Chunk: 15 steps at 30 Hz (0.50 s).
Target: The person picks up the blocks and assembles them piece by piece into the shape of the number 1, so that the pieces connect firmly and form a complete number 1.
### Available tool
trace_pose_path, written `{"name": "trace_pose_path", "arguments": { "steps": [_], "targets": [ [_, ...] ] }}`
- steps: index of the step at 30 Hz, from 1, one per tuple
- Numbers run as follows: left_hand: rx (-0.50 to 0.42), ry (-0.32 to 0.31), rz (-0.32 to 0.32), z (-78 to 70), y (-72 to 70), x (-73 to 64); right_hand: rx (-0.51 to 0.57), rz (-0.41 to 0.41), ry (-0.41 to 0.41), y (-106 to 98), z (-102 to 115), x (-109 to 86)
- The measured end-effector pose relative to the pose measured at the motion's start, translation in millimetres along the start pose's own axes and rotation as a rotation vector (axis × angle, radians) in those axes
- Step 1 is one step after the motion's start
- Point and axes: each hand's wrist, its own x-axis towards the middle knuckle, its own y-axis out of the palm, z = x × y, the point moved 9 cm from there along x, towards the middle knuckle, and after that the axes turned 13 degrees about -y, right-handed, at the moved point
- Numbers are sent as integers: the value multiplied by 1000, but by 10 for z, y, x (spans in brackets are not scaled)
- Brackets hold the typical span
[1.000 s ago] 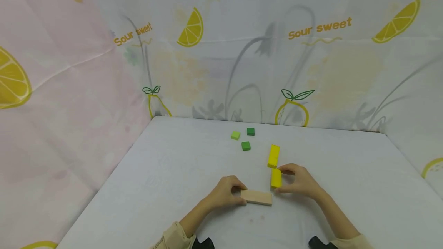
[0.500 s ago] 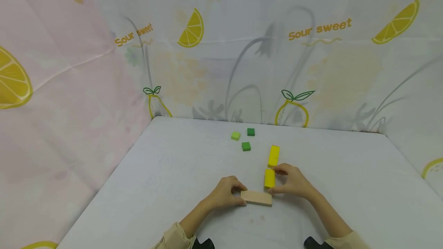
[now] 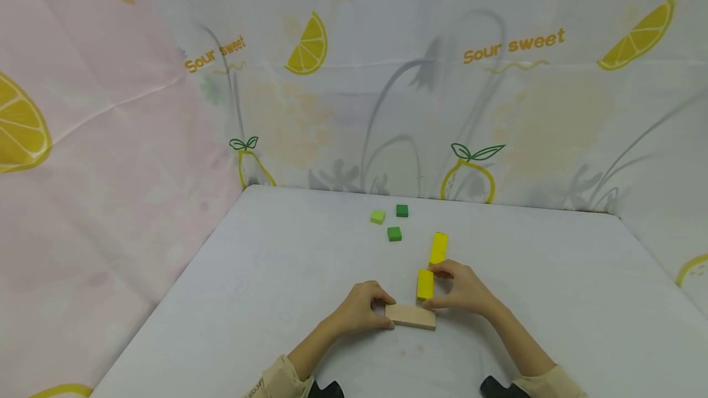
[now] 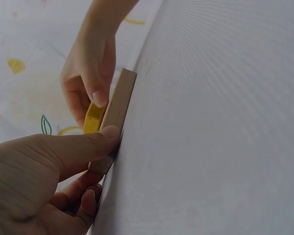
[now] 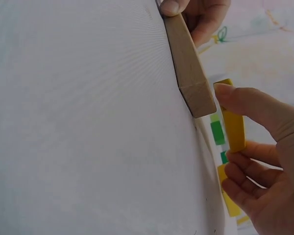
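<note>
My left hand (image 3: 362, 309) pinches the left end of a plain wooden block (image 3: 410, 316) lying flat on the table, thumb on the near side. In the left wrist view the thumb presses along the wooden block (image 4: 118, 105). Just behind its right end, my right hand (image 3: 461, 290) holds a yellow block (image 3: 425, 285) between thumb and fingers at its two short ends. The right wrist view shows this yellow block (image 5: 233, 125) beside the corner of the wooden one. A second yellow block (image 3: 439, 247) lies behind the right fingertips, which overlap its near end.
Three small green blocks sit farther back: a light green one (image 3: 378, 217), a dark green one (image 3: 402, 210) and a mid-green one (image 3: 394, 234). The white table (image 3: 276, 263) ends at a printed cloth backdrop (image 3: 343, 109).
My right hand has slid left with the yellow block, bringing it behind the wooden block. The left hand and wooden block have stayed in place.
</note>
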Motion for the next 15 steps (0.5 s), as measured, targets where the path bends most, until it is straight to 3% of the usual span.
{"name": "trace_pose_path", "arguments": {
  "steps": [15],
  "targets": [
    [0, -7, 4, -1, -1, -2, -10, 17, -18, 47, 23, 49]
  ]
}}
